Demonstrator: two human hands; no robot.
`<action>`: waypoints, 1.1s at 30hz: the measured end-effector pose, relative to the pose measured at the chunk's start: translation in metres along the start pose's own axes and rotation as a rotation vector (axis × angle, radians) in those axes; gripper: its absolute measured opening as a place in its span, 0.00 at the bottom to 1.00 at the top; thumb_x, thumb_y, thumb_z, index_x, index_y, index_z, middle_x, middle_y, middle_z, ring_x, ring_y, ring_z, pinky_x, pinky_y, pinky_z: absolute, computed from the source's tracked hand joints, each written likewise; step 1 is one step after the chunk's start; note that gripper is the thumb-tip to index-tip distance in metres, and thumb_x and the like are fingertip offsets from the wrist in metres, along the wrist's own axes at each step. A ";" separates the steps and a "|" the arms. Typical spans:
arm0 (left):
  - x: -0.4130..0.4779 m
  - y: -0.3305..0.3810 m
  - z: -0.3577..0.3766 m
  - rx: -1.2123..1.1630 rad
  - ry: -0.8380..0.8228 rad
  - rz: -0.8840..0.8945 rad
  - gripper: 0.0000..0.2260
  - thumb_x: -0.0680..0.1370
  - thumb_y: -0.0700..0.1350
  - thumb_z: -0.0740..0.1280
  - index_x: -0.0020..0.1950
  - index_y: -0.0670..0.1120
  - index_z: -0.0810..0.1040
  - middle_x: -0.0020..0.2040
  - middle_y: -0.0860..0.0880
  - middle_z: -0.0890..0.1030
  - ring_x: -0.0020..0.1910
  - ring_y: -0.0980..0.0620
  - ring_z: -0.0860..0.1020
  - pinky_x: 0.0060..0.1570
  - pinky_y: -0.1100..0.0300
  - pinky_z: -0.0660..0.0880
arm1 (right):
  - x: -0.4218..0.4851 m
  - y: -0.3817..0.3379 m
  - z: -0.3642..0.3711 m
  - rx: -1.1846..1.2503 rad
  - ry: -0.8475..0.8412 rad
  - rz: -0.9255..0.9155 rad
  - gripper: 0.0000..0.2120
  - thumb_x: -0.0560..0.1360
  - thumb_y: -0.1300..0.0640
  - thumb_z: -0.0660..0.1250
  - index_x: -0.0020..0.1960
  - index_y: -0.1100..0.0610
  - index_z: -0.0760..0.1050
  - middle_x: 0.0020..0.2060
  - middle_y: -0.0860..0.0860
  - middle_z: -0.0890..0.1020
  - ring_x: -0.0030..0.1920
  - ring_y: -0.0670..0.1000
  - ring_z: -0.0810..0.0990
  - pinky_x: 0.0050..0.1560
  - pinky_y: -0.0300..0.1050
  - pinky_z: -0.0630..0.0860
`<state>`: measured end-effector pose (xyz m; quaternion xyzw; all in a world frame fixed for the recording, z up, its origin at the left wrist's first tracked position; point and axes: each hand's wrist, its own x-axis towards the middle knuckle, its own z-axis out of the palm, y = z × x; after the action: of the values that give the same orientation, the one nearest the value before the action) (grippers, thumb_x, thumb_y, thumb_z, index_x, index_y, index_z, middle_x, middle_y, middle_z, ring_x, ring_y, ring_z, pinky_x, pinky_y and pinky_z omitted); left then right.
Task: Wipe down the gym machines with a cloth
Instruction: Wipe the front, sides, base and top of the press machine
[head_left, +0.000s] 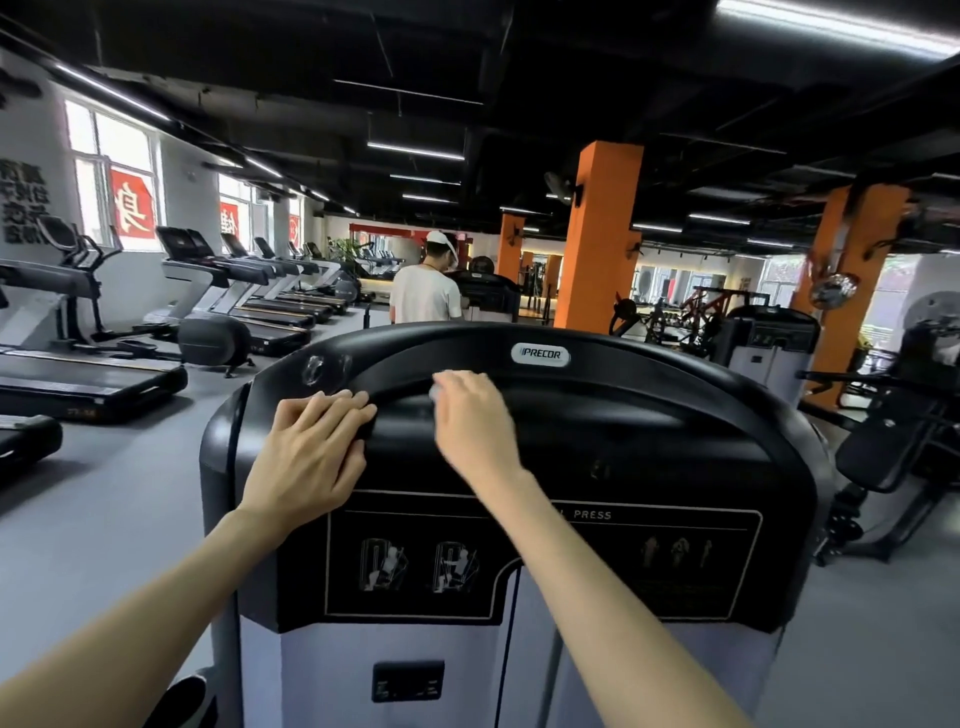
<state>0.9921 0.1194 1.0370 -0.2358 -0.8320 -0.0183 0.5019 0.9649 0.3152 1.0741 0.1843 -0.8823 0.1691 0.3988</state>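
Observation:
A black and grey weight machine (649, 405) with a Precor badge fills the middle of the head view. My left hand (311, 452) rests flat on its curved black top, fingers straight and laid over the ridge. My right hand (475, 423) is just right of it, fingers curled round a small pale cloth (439, 387) that peeks out above the knuckles and presses on the black ridge. Most of the cloth is hidden under the hand.
A row of treadmills (249, 301) lines the left wall by the windows. A person in a white shirt and cap (426, 291) stands beyond the machine. Orange pillars (597, 234) and more machines (883, 426) stand to the right. Grey floor lies open at the left.

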 end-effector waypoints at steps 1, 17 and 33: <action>0.000 0.000 0.000 -0.005 0.015 0.005 0.18 0.77 0.45 0.57 0.59 0.40 0.80 0.61 0.44 0.81 0.59 0.44 0.78 0.57 0.49 0.67 | -0.010 -0.008 0.007 0.052 0.028 -0.087 0.13 0.79 0.62 0.62 0.61 0.63 0.78 0.58 0.58 0.81 0.61 0.57 0.76 0.70 0.50 0.64; -0.003 0.000 0.007 0.002 0.075 0.031 0.18 0.77 0.45 0.58 0.59 0.39 0.81 0.60 0.44 0.81 0.61 0.46 0.75 0.58 0.48 0.67 | 0.038 0.142 -0.083 -0.128 0.083 0.310 0.19 0.82 0.65 0.58 0.72 0.65 0.67 0.70 0.59 0.69 0.70 0.57 0.66 0.69 0.39 0.62; -0.004 -0.002 0.009 0.019 0.112 0.051 0.18 0.77 0.45 0.57 0.59 0.39 0.81 0.59 0.45 0.81 0.60 0.45 0.78 0.60 0.47 0.69 | 0.089 0.072 -0.004 -0.127 -0.389 0.084 0.29 0.84 0.48 0.51 0.79 0.56 0.44 0.79 0.52 0.44 0.78 0.54 0.37 0.75 0.56 0.35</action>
<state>0.9852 0.1192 1.0294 -0.2509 -0.7964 -0.0109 0.5502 0.8799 0.3634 1.1338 0.1512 -0.9584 0.0909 0.2244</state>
